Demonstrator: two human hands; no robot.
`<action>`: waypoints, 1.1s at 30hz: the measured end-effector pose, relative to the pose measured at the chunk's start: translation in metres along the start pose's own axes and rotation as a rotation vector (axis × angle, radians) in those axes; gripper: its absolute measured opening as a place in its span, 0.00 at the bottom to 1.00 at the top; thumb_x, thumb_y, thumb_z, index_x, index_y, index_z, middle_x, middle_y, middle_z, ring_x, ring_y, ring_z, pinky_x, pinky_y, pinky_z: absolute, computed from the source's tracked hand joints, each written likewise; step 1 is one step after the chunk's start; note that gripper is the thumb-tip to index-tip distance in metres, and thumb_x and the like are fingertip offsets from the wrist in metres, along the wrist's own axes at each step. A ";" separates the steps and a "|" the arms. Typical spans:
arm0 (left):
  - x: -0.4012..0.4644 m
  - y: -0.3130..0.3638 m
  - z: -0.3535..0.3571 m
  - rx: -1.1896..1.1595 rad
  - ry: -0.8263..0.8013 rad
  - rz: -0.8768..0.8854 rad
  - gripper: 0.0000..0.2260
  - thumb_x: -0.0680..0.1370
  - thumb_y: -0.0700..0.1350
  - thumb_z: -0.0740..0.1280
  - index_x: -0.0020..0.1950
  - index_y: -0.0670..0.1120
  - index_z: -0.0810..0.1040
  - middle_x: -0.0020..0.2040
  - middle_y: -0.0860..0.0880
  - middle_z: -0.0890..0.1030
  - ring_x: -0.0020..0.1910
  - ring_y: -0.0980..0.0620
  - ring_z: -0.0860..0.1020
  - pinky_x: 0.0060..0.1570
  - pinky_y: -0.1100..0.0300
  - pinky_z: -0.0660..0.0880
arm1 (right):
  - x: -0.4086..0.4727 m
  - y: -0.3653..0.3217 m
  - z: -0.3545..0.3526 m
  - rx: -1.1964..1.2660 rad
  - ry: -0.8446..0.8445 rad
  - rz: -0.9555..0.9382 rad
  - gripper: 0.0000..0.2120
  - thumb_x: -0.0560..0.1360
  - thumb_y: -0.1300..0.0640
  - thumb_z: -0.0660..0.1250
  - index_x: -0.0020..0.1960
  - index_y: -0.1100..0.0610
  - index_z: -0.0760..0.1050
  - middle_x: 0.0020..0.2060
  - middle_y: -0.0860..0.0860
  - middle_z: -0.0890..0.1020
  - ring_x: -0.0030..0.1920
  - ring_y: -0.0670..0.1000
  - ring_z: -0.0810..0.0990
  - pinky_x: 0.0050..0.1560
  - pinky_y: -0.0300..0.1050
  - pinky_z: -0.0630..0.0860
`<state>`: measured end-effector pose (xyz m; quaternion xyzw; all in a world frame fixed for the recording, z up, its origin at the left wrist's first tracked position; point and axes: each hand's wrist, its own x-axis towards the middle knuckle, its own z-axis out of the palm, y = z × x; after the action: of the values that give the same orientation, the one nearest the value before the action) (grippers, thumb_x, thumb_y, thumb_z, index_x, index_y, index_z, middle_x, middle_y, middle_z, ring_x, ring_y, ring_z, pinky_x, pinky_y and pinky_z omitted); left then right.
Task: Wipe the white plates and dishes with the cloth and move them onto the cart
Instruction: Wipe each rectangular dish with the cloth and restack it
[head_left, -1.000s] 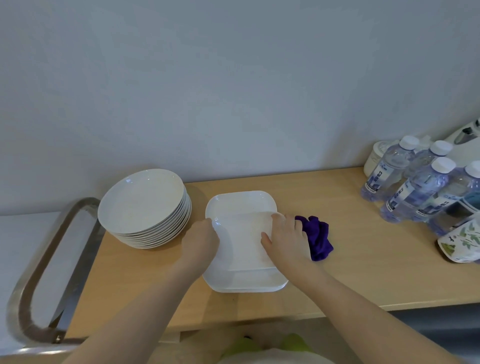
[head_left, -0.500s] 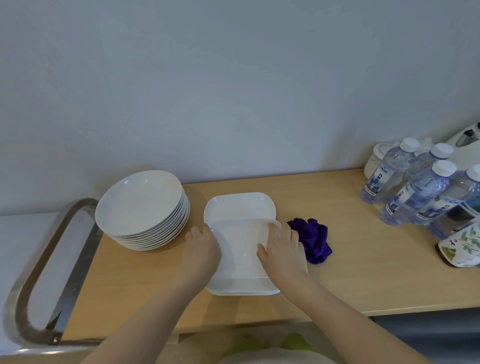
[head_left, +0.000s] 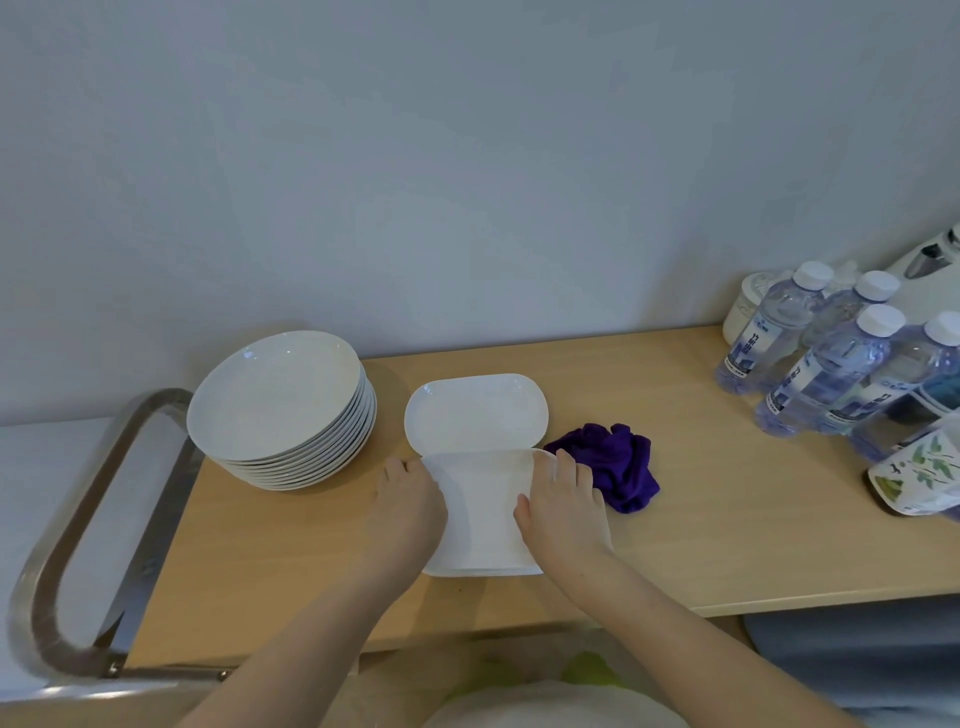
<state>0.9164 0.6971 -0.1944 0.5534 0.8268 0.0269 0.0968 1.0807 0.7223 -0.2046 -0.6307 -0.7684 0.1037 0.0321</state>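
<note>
Lifted nearer now, top dish (head_left: 480, 512) gripped at both sides by my left hand (head_left: 408, 512) and right hand (head_left: 563, 512); bottle labels (head_left: 748, 349) far right unreadable.

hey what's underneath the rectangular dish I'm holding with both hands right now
Another white rectangular dish lies under the held dish; its far half shows bare. The left hand and right hand grip the held dish's sides. What lies beneath its near half is covered.
</note>
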 end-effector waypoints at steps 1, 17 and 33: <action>-0.001 0.000 0.000 -0.008 -0.001 -0.003 0.11 0.81 0.42 0.54 0.60 0.41 0.69 0.58 0.45 0.69 0.55 0.48 0.71 0.50 0.61 0.69 | -0.001 0.000 0.001 0.000 0.000 -0.002 0.24 0.78 0.51 0.57 0.71 0.55 0.56 0.69 0.53 0.63 0.63 0.54 0.66 0.57 0.46 0.70; -0.011 -0.005 0.010 -0.101 0.026 0.059 0.20 0.79 0.39 0.55 0.72 0.41 0.62 0.66 0.44 0.67 0.62 0.46 0.69 0.60 0.56 0.68 | 0.003 0.026 0.004 0.044 0.075 -0.058 0.22 0.79 0.52 0.58 0.71 0.55 0.64 0.70 0.51 0.65 0.68 0.53 0.65 0.64 0.45 0.67; -0.014 -0.010 0.009 -0.121 0.024 0.116 0.22 0.80 0.41 0.55 0.74 0.45 0.57 0.72 0.48 0.61 0.69 0.49 0.64 0.64 0.58 0.66 | 0.036 0.093 -0.007 -0.140 0.008 0.054 0.15 0.79 0.49 0.59 0.64 0.49 0.66 0.62 0.47 0.70 0.64 0.50 0.66 0.56 0.44 0.66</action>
<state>0.9143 0.6797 -0.2029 0.5932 0.7914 0.0889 0.1182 1.1637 0.7756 -0.2195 -0.6525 -0.7562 0.0477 -0.0119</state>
